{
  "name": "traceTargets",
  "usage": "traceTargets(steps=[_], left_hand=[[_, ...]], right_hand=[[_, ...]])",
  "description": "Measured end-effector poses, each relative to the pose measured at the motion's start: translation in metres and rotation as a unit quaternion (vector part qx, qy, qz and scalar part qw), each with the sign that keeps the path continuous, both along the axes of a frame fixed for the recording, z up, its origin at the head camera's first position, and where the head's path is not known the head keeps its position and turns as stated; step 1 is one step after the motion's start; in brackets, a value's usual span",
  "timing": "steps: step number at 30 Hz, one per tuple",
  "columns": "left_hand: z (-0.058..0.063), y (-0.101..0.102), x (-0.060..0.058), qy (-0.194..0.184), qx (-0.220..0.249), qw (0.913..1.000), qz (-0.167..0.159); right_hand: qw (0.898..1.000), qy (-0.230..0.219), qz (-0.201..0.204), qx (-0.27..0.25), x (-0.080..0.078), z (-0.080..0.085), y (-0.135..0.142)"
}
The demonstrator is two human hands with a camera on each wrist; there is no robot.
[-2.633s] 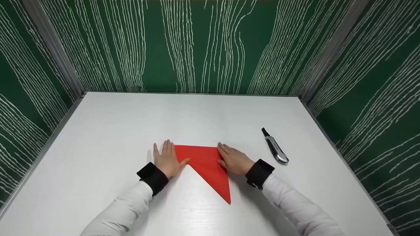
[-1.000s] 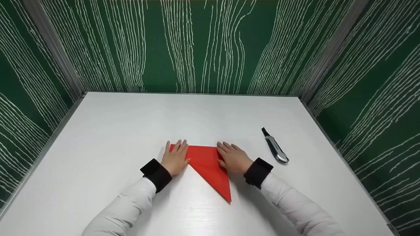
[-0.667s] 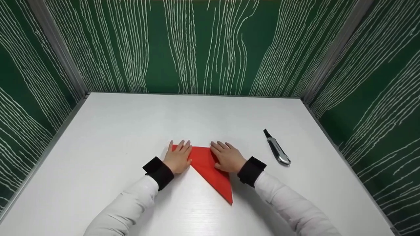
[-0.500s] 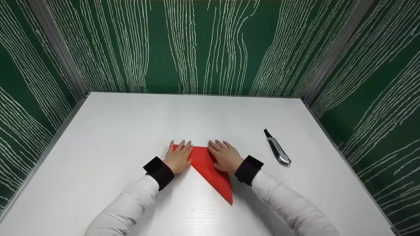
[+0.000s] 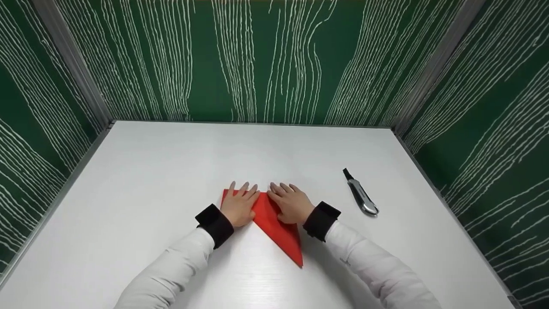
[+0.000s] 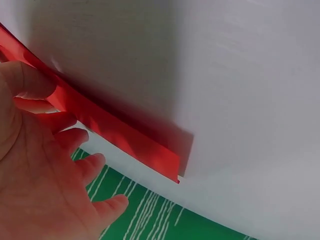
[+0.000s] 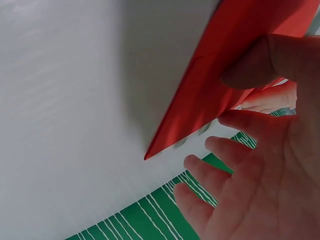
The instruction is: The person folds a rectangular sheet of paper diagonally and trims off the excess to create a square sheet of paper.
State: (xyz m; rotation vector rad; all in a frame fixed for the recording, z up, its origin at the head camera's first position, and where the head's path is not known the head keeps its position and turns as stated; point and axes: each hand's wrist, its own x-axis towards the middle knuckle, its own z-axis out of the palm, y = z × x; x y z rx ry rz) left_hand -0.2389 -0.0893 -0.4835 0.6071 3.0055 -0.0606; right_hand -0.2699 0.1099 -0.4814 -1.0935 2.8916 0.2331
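Observation:
A sheet of red paper, folded with a long point toward the person, lies on the white table. On its left part rests my left hand, fingers straight and slightly spread past the far edge. My right hand presses the upper right part, close beside the left one. Both hands cover some of the paper. In the left wrist view a corner of the paper sticks out beyond the fingers. The right wrist view has the thumb on the paper and a sharp corner of it lower down.
A box cutter with a grey and black handle lies on the white table, right of the hands. Green panels with white wavy lines stand around the back and sides.
My right hand has slid left across the paper. The left hand has moved right, farther onto it, so the two hands are closer together. The box cutter stays put.

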Motion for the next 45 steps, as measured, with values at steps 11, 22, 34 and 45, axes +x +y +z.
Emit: traceTargets(steps=[11,22,34,45], left_hand=[[-0.002,0.004,0.001,0.021,-0.019,0.9996,-0.005],[-0.004,0.012,0.005,-0.003,-0.017,0.9986,0.051],[-0.001,0.021,0.007,0.021,-0.07,0.9868,0.144],[-0.001,0.019,0.008,0.017,-0.14,0.968,0.208]], right_hand=[[0.999,-0.044,-0.013,0.024,-0.001,0.001,-0.011],[0.998,-0.031,-0.013,0.048,0.001,0.0,-0.018],[1.0,-0.014,-0.009,0.015,0.005,0.001,-0.02],[1.0,-0.017,0.016,-0.005,0.014,0.003,-0.019]])
